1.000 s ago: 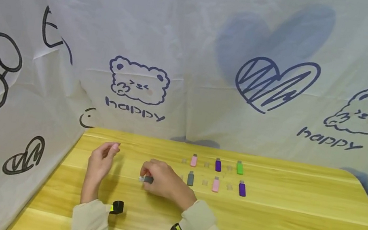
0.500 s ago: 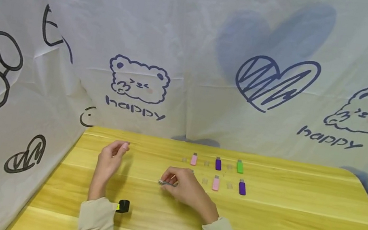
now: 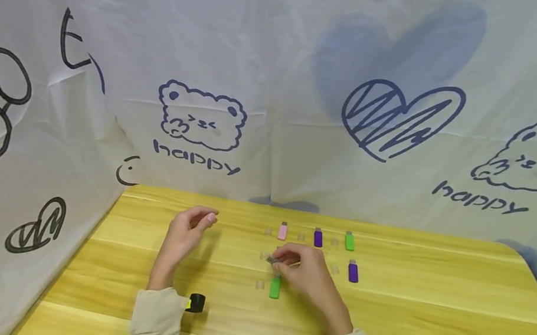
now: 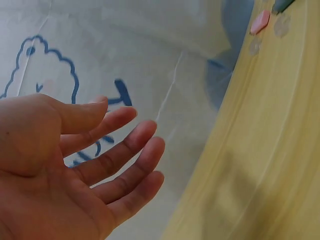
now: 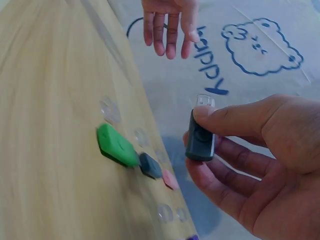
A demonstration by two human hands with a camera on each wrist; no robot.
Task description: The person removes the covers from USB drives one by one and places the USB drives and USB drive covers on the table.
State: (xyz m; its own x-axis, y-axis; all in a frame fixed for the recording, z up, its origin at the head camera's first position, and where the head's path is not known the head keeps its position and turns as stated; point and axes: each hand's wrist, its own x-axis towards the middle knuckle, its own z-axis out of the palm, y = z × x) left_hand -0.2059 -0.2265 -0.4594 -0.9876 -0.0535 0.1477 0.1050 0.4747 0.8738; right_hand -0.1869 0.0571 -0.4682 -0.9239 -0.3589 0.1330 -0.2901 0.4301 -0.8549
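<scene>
Between its thumb and fingers my right hand (image 3: 306, 270) pinches a dark grey USB flash drive (image 5: 200, 140), held above the table with its clear-looking end up in the right wrist view. My left hand (image 3: 187, 231) hovers over the table to the left, fingers relaxed, holding nothing. Below the right hand lies a green USB flash drive (image 3: 275, 287). Another dark grey flash drive (image 5: 150, 166) lies beside the green one in the right wrist view; the right hand mostly covers it in the head view.
On the wooden table (image 3: 433, 334) lie a pink flash drive (image 3: 282, 231), purple flash drives (image 3: 354, 271) and another green flash drive (image 3: 349, 241). Small clear pieces (image 3: 259, 285) sit to the left of the drives. A printed cloth (image 3: 270, 156) hangs behind the table.
My right hand has carried the dark grey flash drive rightward to the rows, now covering a pink drive. The left hand has also drifted right. The front green drive has come into view.
</scene>
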